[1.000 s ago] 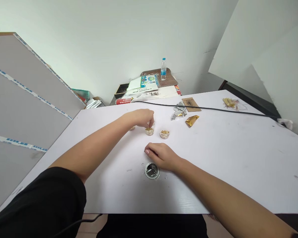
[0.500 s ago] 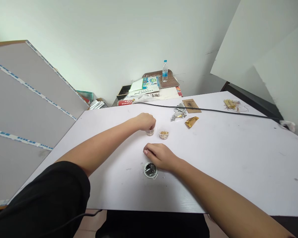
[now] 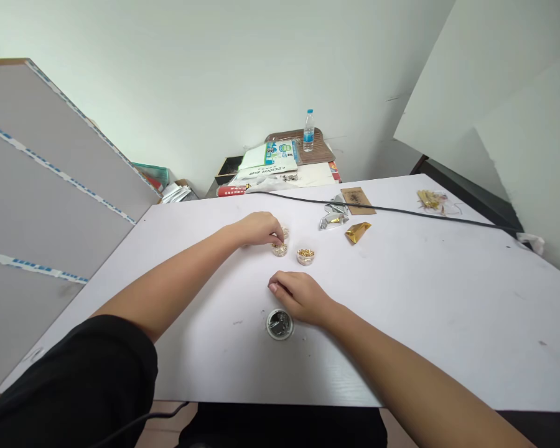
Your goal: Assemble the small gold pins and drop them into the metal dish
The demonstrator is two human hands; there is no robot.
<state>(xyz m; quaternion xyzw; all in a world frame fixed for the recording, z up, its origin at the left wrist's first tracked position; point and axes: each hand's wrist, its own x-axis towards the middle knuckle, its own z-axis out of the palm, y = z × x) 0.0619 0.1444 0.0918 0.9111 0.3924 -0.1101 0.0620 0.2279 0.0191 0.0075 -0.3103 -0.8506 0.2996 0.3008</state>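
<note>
My left hand point(image 3: 261, 228) is over a small clear cup point(image 3: 279, 251) of tiny pale pieces, its fingertips pinched at the rim. Whatever they may hold is too small to make out. Behind those fingers part of another little cup point(image 3: 286, 232) shows. Just to the right stands a clear cup of small gold-coloured metal pieces point(image 3: 305, 256). My right hand point(image 3: 302, 295) rests on the white table with its fingers curled in, hiding anything inside them. Close below it lies a round white-rimmed container point(image 3: 280, 325) with a dark, shiny inside.
Silver foil packets point(image 3: 335, 220), a gold foil packet point(image 3: 358, 233) and a brown card point(image 3: 358, 201) lie farther back. A black cable point(image 3: 401, 211) crosses the table. At right is a clear bag with gold pieces point(image 3: 432, 200). A water bottle point(image 3: 308, 132) stands beyond the far edge.
My left hand has shifted slightly left, uncovering more of the cup beneath it and part of the one behind. My right hand stays in place. The camera view has shifted slightly.
</note>
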